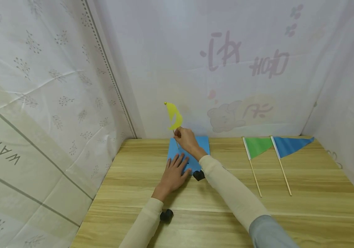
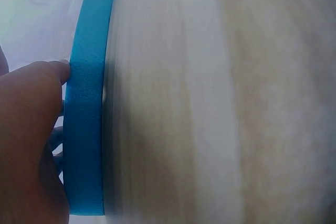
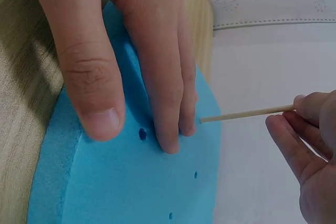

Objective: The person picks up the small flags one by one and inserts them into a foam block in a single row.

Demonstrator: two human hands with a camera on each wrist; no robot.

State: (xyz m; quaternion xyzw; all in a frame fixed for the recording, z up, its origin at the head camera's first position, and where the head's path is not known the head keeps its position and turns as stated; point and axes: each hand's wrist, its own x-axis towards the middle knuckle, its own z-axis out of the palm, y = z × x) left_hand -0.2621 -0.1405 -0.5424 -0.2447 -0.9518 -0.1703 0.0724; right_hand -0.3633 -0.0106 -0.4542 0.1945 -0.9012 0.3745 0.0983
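A blue foam board point(image 1: 203, 144) lies on the table, with several small holes in its top in the right wrist view. My left hand point(image 1: 174, 172) rests on it with fingers spread and straight; in the left wrist view the thumb point(image 2: 50, 72) lies at the board's upper edge. My right hand point(image 1: 187, 140) pinches the wooden stick point(image 3: 247, 114) of a yellow flag point(image 1: 174, 117) between thumb and fingers. The stick leans, its lower tip right at the board's surface, close to the left fingertips. The yellow cloth hangs curled above the right hand.
To the right on the wood-grain table point(image 1: 226, 213) lie a green pennant point(image 1: 257, 147) and a blue pennant point(image 1: 291, 145), both on wooden sticks. Printed white curtains point(image 1: 164, 51) stand behind and at the sides.
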